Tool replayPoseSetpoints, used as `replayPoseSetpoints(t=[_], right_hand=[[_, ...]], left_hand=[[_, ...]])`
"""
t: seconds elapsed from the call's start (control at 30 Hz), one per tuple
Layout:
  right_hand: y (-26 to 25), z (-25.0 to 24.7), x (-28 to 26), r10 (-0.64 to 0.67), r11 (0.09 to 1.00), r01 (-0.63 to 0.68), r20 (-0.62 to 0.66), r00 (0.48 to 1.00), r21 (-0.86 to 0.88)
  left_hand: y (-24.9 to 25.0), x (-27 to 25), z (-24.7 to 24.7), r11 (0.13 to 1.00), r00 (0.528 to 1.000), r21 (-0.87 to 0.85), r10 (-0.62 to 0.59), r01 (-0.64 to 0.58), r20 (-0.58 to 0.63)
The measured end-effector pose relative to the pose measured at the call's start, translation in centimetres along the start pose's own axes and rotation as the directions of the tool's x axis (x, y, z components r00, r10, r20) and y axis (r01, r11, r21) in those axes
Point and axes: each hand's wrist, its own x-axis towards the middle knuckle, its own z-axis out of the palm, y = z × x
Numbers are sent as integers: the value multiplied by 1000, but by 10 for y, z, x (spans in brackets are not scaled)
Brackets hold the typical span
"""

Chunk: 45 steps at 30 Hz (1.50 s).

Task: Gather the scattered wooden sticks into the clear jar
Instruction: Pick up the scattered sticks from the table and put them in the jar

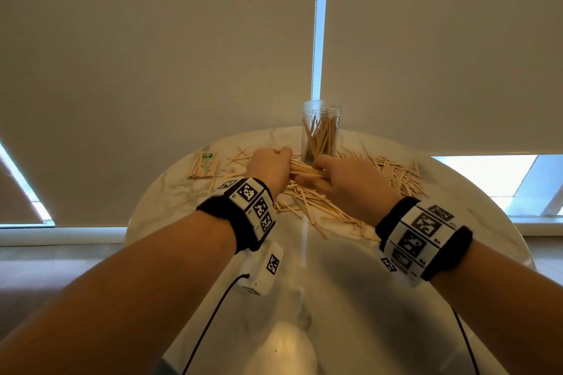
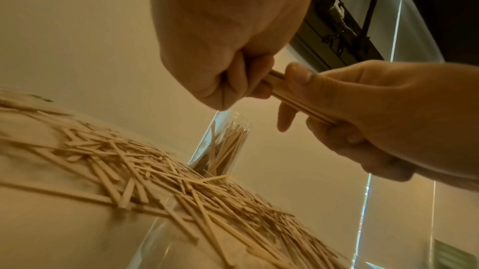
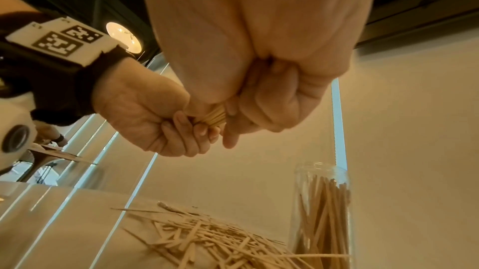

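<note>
Bundle of wooden sticks [image 1: 306, 170]: middle exposed only, both ends hidden inside the curled fingers of the left hand [image 1: 269, 165] and right hand [image 1: 350, 183]; stick count cannot be told. Clear jar [image 1: 320, 131]: base masked by the hands in the head view, bottom cut off by the lower edge in the right wrist view. Scattered sticks [image 2: 181, 187]: nearest ones blurred in the left wrist view. Packet with green print [image 1: 207, 161]: print too small to read.
</note>
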Motion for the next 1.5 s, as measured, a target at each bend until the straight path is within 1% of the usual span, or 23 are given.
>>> replayPoseSetpoints(t=[0.03, 0.1, 0.17, 0.23, 0.33, 0.37, 0.43, 0.5, 0.57, 0.63, 0.7, 0.77, 0.87, 1.0, 1.07, 1.13, 1.2, 1.23, 1.3, 1.33, 1.37, 1.43, 1.5], right_hand=[[3, -1, 2, -16, 1000, 16, 8, 1000, -6], [12, -3, 9, -33, 999, 33, 64, 997, -3], [20, -7, 20, -53, 998, 51, 108, 993, 25], [27, -13, 34, -75, 997, 74, 96, 993, 11], [40, -30, 62, -78, 993, 81, 36, 996, -90], [45, -38, 72, -69, 991, 72, 26, 997, -114], [58, -57, 95, -26, 988, 28, 14, 1000, -150], [73, -74, 124, 31, 980, -32, -6, 1000, -195], [86, -85, 155, 93, 960, -90, -2, 996, -266], [95, -86, 188, 132, 923, -107, 43, 990, -368], [99, -78, 217, 143, 891, -77, 116, 983, -447], [99, -68, 241, 159, 865, -38, 202, 966, -501], [94, -51, 267, 179, 838, 25, 318, 931, -545], [92, -22, 286, 239, 811, 42, 396, 886, -583], [90, -10, 289, 225, 807, 67, 410, 884, -586], [89, -1, 292, 196, 827, 82, 423, 885, -556], [89, 6, 294, 213, 829, 87, 455, 865, -553], [91, 10, 293, 242, 816, 78, 460, 854, -573], [96, 16, 292, 280, 756, 98, 456, 845, -647], [99, 17, 291, 276, 728, 122, 451, 849, -674], [100, 18, 290, 263, 724, 123, 437, 860, -679], [101, 14, 291, 251, 775, 80, 423, 871, -626], [101, 10, 291, 246, 843, 45, 457, 855, -537]], left_hand=[[2, 4, 2, 999, 999, -34, -29, 30, 29], [7, 16, 4, 997, 995, -27, -69, 71, 69], [13, 31, 5, 999, 996, 26, -45, 43, 75], [18, 48, 8, 999, 992, 21, -33, 31, 121], [34, 68, 11, 992, 958, -17, -113, 122, 262], [40, 77, 11, 989, 949, -28, -128, 142, 286], [51, 95, 10, 987, 956, -77, -116, 142, 271], [59, 121, 10, 992, 971, -83, -74, 95, 226], [60, 145, 14, 998, 973, 59, -34, 21, 229], [58, 166, 22, 974, 964, 224, -29, -32, 266], [54, 179, 32, 945, 953, 318, -21, -79, 301], [47, 190, 43, 925, 941, 356, 5, -133, 339], [33, 201, 59, 935, 916, 298, 63, -193, 397], [14, 206, 70, 950, 894, 178, 165, -258, 418], [9, 207, 71, 948, 894, 184, 164, -259, 417], [7, 208, 72, 940, 896, 206, 169, -272, 411], [7, 207, 72, 933, 897, 221, 178, -285, 405], [7, 206, 72, 931, 897, 226, 178, -286, 404], [7, 206, 71, 932, 899, 228, 174, -282, 402], [8, 205, 71, 936, 900, 222, 168, -274, 402], [8, 205, 70, 939, 901, 218, 161, -265, 402], [7, 205, 70, 941, 901, 218, 154, -259, 407], [7, 204, 70, 940, 903, 225, 148, -255, 404]])
